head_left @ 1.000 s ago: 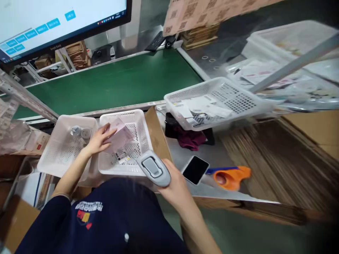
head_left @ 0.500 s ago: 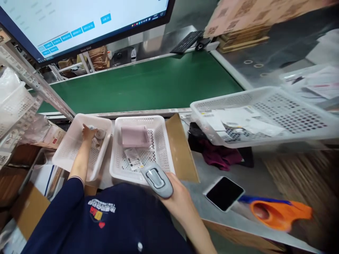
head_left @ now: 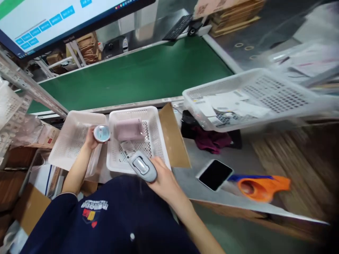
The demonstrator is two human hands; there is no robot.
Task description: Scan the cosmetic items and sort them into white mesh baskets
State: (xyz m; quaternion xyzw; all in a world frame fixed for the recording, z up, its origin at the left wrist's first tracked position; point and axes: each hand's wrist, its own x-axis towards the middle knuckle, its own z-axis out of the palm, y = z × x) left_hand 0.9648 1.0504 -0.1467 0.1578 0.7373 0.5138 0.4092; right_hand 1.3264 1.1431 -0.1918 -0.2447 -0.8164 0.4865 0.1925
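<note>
My left hand grips a round jar with a pale blue top, held up over the gap between two white plastic baskets. Below it on the left is the left basket, whose floor shows through its holes. In my right hand is a grey handheld barcode scanner, its head over the front edge of the right basket. That basket holds a pink package and a white slip with a printed label, partly hidden by the scanner.
Behind the baskets runs a green conveyor belt, with a monitor above it. On the right stand a larger white basket of papers, a dark-screened phone or tablet and an orange tape dispenser. A cardboard flap leans beside the right basket.
My left hand has come up out of the left basket with the jar and moved right. The scanner in my right hand has shifted left in the picture; the camera view has also shifted.
</note>
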